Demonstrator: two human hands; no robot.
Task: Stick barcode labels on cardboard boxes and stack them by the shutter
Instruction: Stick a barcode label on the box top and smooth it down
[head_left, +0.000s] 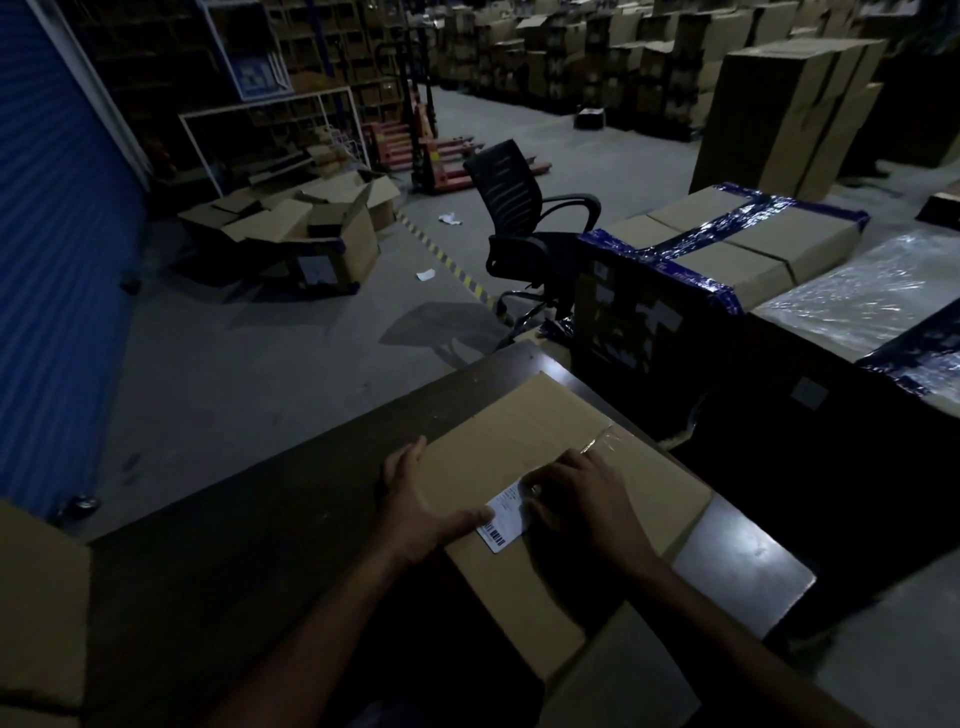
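A dim warehouse seen from a head-worn camera, looking down at two bare forearms over a dark worktop (291, 519). A closed cardboard box (561, 431) lies flat on the worktop, its long axis running from near the person's body away and to the right, with clear tape along its top seam. A white barcode label (505, 514) lies on the box top between the two hands, its long axis roughly across the box, barcode at the near end. The right hand (582, 501) rests on the label's far-right part, fingers laid fairly flat as if pressing it down; in this poor light it is hard to say whether any edge is pinched. The left hand (421, 512) steadies the box's left edge, fingers extended, thumb touching the label's near-left corner. The blue shutter (57, 270) stands well apart to the left, across bare floor.
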